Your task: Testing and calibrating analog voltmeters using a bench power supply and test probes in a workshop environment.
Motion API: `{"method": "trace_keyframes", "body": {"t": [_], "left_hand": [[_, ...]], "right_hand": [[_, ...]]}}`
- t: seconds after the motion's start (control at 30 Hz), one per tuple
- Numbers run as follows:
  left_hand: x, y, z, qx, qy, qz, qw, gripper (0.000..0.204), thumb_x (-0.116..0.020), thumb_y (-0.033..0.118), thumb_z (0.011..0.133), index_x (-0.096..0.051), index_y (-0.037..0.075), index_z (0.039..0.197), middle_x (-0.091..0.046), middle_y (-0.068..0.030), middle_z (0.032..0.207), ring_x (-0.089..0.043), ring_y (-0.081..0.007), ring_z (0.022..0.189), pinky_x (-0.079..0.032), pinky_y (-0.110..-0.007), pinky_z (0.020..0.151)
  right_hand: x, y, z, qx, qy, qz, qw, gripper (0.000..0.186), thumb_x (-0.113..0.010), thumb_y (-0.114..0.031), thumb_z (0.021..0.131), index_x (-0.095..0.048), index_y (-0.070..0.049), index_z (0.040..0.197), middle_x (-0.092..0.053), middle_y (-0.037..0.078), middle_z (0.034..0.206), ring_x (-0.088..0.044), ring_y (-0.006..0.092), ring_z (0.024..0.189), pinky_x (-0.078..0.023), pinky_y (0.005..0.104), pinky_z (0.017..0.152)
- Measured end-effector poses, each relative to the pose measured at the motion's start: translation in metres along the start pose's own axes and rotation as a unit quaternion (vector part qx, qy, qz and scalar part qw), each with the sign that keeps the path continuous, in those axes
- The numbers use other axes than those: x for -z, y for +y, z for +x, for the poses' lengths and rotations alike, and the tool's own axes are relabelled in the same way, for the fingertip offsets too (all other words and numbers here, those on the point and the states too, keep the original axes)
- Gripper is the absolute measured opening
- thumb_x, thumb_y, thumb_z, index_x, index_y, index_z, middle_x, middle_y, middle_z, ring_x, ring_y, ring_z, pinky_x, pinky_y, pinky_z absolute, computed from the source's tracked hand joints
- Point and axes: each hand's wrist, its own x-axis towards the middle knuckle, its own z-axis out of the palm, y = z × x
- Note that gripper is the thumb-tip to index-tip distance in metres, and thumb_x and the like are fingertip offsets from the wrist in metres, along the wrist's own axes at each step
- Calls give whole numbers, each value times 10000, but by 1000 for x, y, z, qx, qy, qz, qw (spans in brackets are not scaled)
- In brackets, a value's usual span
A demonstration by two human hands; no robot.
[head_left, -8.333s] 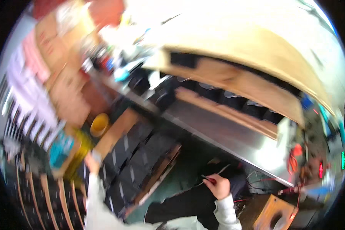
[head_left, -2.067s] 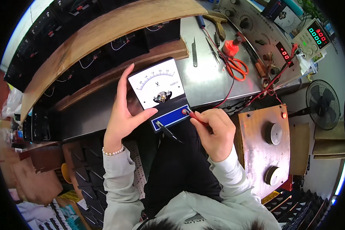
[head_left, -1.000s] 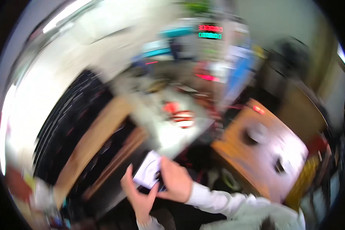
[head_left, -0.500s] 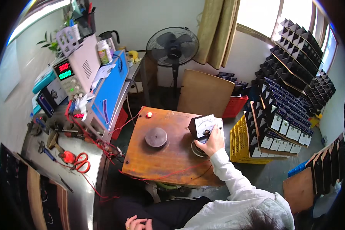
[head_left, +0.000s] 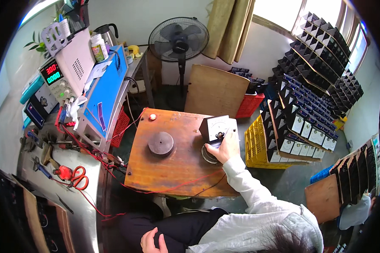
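My right hand (head_left: 224,147) holds a black-cased analog meter (head_left: 214,126) with a white dial at the right of a brown wooden box top (head_left: 177,173), right over a round metal piece (head_left: 210,157). A second round dark metal weight (head_left: 161,142) sits at the box's left, near a small lit red lamp (head_left: 153,117). Red and black wires cross the box's front. At the lower edge, my left hand (head_left: 153,242) is near my dark-clad lap, empty, with loosely bent fingers apart.
A steel bench (head_left: 82,196) at left carries instruments (head_left: 55,78), a blue-topped unit (head_left: 103,97), red scissors (head_left: 79,177) and tangled leads. A standing fan (head_left: 179,40) and board (head_left: 215,90) are behind the box. Yellow crate (head_left: 255,147) and stacked meters (head_left: 304,109) stand right.
Earlier both hands held the meter above my lap, my right on a red clip. Now my left hand has let go and my right has moved the meter onto the wooden box's area.
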Motion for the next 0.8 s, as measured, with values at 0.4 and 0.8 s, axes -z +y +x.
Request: {"method": "trace_keyframes", "body": {"t": [0.4,0.8], "left_hand": [[36,-13,-32,20,260,-2,965,399,-769,60,815,-673,38,1202,-682,-146,1143,-661,-327,1037,-515,-388,924],[149,-79,-35,93,323,-165,927,1028,-827,-29,702,-261,72,1554,-430,-184,1476,-480,-298,1345,-432,-402,1083]], "right_hand": [[18,-143,-107,270,-112,401,868,1178,-908,-284,614,-244,146,1486,-422,336,1438,-445,468,1329,-364,446,1130],[88,-316,-235,519,-331,432,660,1040,-881,-235,692,-296,98,1485,-487,292,1397,-537,417,1237,-459,461,991]]}}
